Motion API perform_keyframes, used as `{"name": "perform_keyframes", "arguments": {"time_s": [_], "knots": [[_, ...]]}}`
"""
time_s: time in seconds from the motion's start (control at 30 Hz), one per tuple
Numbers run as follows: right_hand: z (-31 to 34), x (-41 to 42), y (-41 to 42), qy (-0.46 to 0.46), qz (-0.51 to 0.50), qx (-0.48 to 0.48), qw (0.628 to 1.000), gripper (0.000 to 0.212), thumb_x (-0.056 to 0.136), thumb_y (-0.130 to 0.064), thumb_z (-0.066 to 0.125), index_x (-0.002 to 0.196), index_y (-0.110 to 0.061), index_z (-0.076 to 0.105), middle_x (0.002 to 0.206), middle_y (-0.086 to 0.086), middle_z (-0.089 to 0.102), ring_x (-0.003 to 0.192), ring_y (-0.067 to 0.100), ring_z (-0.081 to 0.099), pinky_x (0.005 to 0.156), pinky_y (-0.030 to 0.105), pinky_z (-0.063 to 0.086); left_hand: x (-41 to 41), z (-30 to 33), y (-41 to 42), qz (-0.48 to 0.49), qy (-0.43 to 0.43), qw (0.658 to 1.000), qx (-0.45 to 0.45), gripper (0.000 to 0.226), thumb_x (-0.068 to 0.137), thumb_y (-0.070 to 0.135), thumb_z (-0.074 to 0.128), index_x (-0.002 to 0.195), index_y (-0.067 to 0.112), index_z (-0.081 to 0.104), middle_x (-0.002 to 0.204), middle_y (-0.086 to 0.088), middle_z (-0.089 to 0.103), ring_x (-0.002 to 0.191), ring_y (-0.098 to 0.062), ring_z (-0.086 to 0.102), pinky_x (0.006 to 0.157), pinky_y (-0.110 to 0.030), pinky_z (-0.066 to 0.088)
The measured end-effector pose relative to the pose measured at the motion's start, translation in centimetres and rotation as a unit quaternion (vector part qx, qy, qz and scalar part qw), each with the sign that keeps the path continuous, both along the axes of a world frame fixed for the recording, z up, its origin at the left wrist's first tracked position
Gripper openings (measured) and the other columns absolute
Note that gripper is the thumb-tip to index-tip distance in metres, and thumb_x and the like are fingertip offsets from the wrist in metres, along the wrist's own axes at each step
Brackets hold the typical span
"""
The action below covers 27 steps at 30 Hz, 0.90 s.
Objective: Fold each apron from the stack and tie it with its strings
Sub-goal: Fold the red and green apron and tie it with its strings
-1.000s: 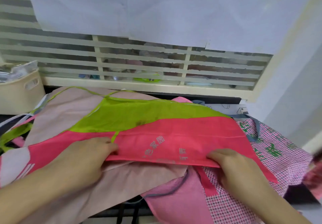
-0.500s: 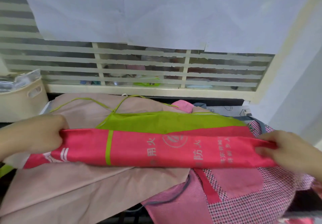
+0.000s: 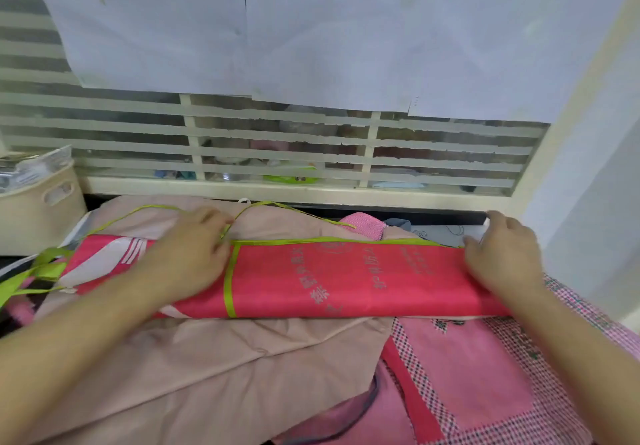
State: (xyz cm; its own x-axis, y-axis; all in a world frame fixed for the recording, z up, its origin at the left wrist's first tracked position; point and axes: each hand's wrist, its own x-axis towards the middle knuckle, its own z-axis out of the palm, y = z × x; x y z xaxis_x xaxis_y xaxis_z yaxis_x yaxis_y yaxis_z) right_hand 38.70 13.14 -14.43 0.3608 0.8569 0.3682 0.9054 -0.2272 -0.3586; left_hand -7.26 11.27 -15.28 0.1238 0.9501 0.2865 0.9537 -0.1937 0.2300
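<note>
Hands press flat, left hand (image 3: 188,261) and right hand (image 3: 502,257) with relaxed fingers on the red apron (image 3: 346,278) folded into a band atop the pile of aprons (image 3: 221,368), where lifting either risks the slippery fold springing open.

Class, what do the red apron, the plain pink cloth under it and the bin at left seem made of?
Red apron: probably thin non-woven or synthetic fabric, faint sheen, crisp fold. Pink cloth: likely matte woven cotton, soft creases. Bin: seemingly smooth cream plastic, moulded handle slot.
</note>
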Motion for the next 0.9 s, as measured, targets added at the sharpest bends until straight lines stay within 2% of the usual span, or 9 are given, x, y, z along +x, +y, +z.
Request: {"name": "perform_keyframes", "arguments": {"time_s": [0.1,0.17,0.23,0.33,0.43,0.53,0.6,0.67,0.9], "knots": [[-0.7,-6.1,-1.8,-0.004,0.187,0.045,0.981,0.06,0.095,-0.018,0.065,0.151,-0.006,0.049,0.148,0.018,0.055,0.138,0.036,0.046,0.119,0.043,0.035,2.8,-3.1,-0.4,-0.069,0.019,0.995,-0.063,0.073,0.094,0.06,0.022,0.152,0.024,0.05,0.154,-0.004,0.046,0.143,-0.026,0.043,0.123,-0.041,0.032],[-2.5,-9.8,-3.0,-0.032,0.313,-0.029,0.949,0.06,0.103,-0.044,0.049,0.159,-0.025,0.041,0.162,0.0,0.042,0.15,0.019,0.034,0.127,0.032,0.021,3.2,-4.9,-0.4,-0.052,0.043,0.992,-0.105,0.083,0.09,0.07,0.005,0.16,0.035,0.034,0.165,0.004,0.03,0.154,-0.018,0.027,0.126,-0.048,0.025],[-5.6,-10.9,-3.4,-0.095,0.341,-0.129,0.926,0.077,0.095,-0.078,0.009,0.163,-0.044,0.026,0.17,-0.014,0.022,0.158,0.011,0.018,0.13,0.034,0.009,2.2,-6.0,-0.3,-0.03,0.049,0.99,-0.127,0.088,0.087,0.074,-0.003,0.164,0.04,0.023,0.17,0.009,0.018,0.159,-0.013,0.014,0.129,-0.053,0.016],[-8.0,-9.6,-2.6,-0.115,0.286,-0.187,0.933,0.105,0.074,-0.085,-0.029,0.163,-0.049,0.012,0.172,-0.022,0.005,0.16,0.007,0.002,0.13,0.035,-0.001,-0.4,-6.7,-0.5,-0.016,0.057,0.994,-0.096,0.101,0.082,0.086,-0.013,0.165,0.039,0.02,0.173,0.011,0.014,0.16,-0.011,0.009,0.13,-0.045,0.009],[-7.4,-9.8,-2.3,-0.128,0.276,-0.208,0.93,0.098,0.079,-0.085,-0.014,0.164,-0.046,0.015,0.172,-0.02,0.008,0.16,0.007,0.004,0.13,0.034,0.001,-2.1,-7.0,-1.2,0.009,0.002,0.999,-0.031,0.084,0.094,0.078,0.015,0.161,0.032,0.034,0.166,0.007,0.024,0.153,-0.014,0.026,0.124,-0.028,0.02],[-6.4,-11.7,-2.1,-0.175,0.248,-0.17,0.937,0.08,0.087,-0.057,0.012,0.15,-0.028,0.051,0.158,-0.001,0.046,0.146,0.024,0.041,0.122,0.042,0.032,-1.7,-7.2,-1.7,0.068,-0.053,0.994,0.066,0.049,0.096,0.046,0.056,0.136,0.017,0.054,0.136,-0.003,0.043,0.123,-0.023,0.051,0.107,-0.037,0.045],[-5.2,-14.3,-1.5,-0.145,0.254,-0.102,0.951,0.051,0.083,-0.039,0.031,0.109,-0.013,0.066,0.12,0.01,0.065,0.111,0.035,0.061,0.097,0.046,0.05,-1.7,-7.4,-1.7,0.108,-0.053,0.99,0.072,0.039,0.094,0.045,0.055,0.118,0.015,0.057,0.119,-0.004,0.05,0.108,-0.026,0.055,0.095,-0.042,0.05],[-3.9,-18.1,-0.9,-0.081,0.298,-0.061,0.949,0.027,0.083,-0.027,0.043,0.097,-0.014,0.061,0.104,0.009,0.062,0.098,0.032,0.06,0.087,0.043,0.051,-1.8,-7.4,-1.7,0.114,-0.042,0.992,0.032,0.047,0.093,0.053,0.04,0.115,0.017,0.061,0.112,-0.001,0.055,0.105,-0.024,0.054,0.095,-0.042,0.05],[-2.6,-33.3,3.2,0.063,0.431,-0.104,0.894,0.035,0.093,-0.013,0.054,0.126,-0.016,0.064,0.11,0.009,0.073,0.107,0.03,0.066,0.091,0.036,0.052,-2.1,-7.5,-1.5,0.087,-0.023,0.995,0.038,0.048,0.094,0.046,0.037,0.118,0.018,0.068,0.112,-0.002,0.061,0.103,-0.025,0.057,0.094,-0.044,0.05]]}}
